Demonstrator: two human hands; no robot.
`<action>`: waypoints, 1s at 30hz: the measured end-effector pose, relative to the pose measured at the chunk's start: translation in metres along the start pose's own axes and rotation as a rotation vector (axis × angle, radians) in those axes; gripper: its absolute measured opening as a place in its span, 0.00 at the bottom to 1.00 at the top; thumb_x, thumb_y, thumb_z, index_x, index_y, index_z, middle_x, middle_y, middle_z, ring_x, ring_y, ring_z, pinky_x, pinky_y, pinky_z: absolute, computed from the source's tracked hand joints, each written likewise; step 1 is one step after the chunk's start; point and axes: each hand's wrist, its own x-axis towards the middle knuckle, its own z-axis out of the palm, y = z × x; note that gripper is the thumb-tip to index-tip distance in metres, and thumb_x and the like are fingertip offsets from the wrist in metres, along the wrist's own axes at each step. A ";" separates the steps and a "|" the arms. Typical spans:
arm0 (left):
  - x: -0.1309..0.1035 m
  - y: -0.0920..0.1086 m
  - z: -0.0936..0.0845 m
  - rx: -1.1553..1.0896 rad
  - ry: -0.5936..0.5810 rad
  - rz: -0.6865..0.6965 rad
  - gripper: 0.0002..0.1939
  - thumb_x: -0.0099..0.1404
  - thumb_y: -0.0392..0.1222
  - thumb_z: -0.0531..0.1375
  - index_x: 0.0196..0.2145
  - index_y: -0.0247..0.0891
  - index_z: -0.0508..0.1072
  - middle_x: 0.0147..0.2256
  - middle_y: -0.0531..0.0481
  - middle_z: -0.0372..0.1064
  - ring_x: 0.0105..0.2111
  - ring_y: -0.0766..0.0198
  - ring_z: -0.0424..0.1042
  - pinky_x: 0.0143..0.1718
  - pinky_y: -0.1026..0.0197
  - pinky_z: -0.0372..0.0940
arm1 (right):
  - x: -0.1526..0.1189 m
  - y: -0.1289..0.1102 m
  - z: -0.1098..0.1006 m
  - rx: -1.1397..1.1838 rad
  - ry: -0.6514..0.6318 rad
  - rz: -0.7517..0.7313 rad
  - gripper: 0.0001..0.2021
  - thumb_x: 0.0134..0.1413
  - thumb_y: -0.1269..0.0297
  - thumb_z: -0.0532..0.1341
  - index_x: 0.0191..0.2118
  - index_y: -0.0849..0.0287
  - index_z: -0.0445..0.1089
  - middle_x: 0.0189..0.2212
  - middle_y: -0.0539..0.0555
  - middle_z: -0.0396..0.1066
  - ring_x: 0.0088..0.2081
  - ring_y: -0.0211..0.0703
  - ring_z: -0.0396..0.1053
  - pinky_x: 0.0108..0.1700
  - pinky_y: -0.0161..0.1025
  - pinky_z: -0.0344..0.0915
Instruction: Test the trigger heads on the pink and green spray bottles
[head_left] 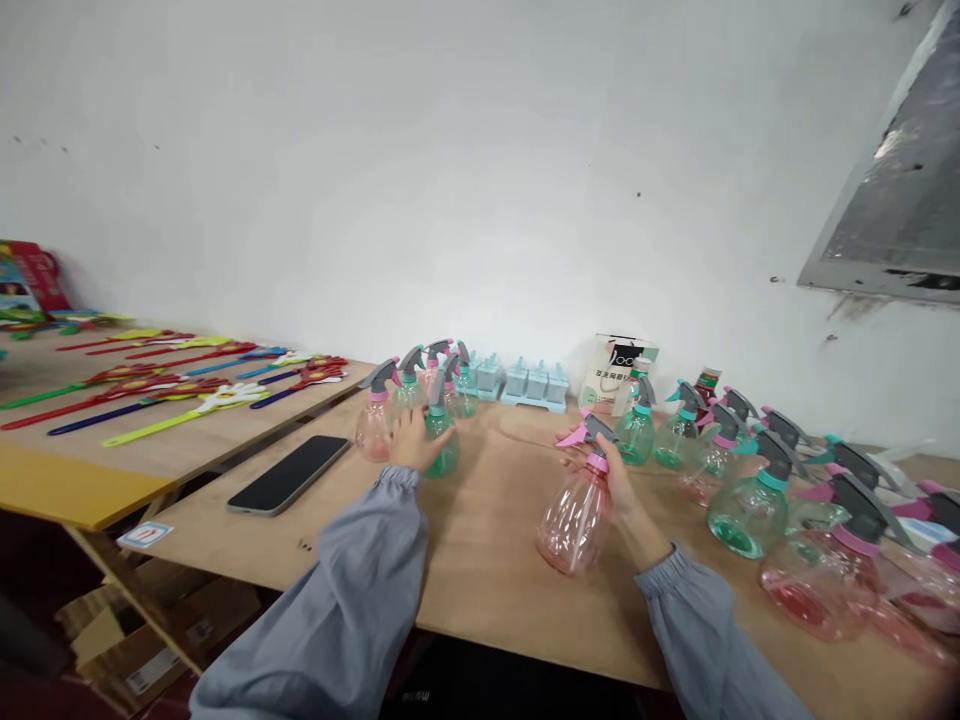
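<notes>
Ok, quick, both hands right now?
Left hand: at a green spray bottle, fingers partly hidden; can't tell whether it is gripping.
Right hand: closed, holding a pink spray bottle near its neck.

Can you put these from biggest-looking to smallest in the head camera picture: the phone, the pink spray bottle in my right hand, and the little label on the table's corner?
1. Pink spray bottle
2. Phone
3. Label, clearly smallest

That's by how much of the picture each fills.
</notes>
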 end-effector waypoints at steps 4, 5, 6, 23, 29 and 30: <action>-0.007 0.010 0.005 -0.042 -0.144 0.053 0.26 0.60 0.59 0.63 0.47 0.38 0.68 0.48 0.37 0.70 0.50 0.42 0.71 0.52 0.42 0.66 | -0.001 -0.003 0.001 -0.006 -0.027 0.018 0.20 0.45 0.45 0.68 0.37 0.55 0.75 0.44 0.58 0.81 0.43 0.52 0.80 0.38 0.42 0.77; -0.009 0.013 0.006 -0.088 -0.183 0.088 0.26 0.61 0.60 0.62 0.49 0.38 0.67 0.49 0.38 0.70 0.51 0.43 0.71 0.52 0.43 0.66 | -0.002 -0.004 0.002 -0.006 -0.041 0.028 0.20 0.45 0.45 0.67 0.36 0.55 0.75 0.44 0.58 0.81 0.42 0.52 0.80 0.37 0.41 0.76; -0.012 0.015 0.007 -0.134 -0.219 0.121 0.28 0.63 0.61 0.60 0.51 0.38 0.66 0.50 0.38 0.70 0.52 0.44 0.71 0.53 0.43 0.66 | -0.002 -0.004 0.002 -0.004 -0.049 0.037 0.19 0.45 0.45 0.67 0.36 0.55 0.76 0.45 0.58 0.81 0.41 0.51 0.80 0.36 0.41 0.76; -0.022 0.031 0.002 -0.225 -0.373 0.334 0.39 0.62 0.61 0.61 0.61 0.35 0.58 0.59 0.32 0.67 0.60 0.43 0.68 0.59 0.44 0.65 | -0.003 -0.004 0.008 -0.023 0.238 -0.046 0.15 0.38 0.50 0.66 0.30 0.55 0.74 0.26 0.52 0.78 0.31 0.45 0.77 0.28 0.36 0.71; -0.021 0.028 0.008 -0.237 -0.377 0.344 0.40 0.61 0.62 0.60 0.61 0.34 0.57 0.60 0.32 0.65 0.61 0.43 0.67 0.60 0.45 0.64 | -0.001 -0.007 0.005 -0.035 0.264 -0.034 0.15 0.37 0.50 0.68 0.29 0.55 0.74 0.32 0.52 0.80 0.30 0.43 0.76 0.29 0.35 0.71; -0.021 0.028 0.009 -0.243 -0.379 0.348 0.40 0.61 0.62 0.60 0.62 0.34 0.57 0.60 0.32 0.65 0.61 0.43 0.67 0.60 0.45 0.64 | -0.001 -0.008 0.005 -0.023 0.270 -0.033 0.15 0.37 0.50 0.68 0.29 0.55 0.74 0.31 0.52 0.80 0.30 0.43 0.76 0.28 0.35 0.71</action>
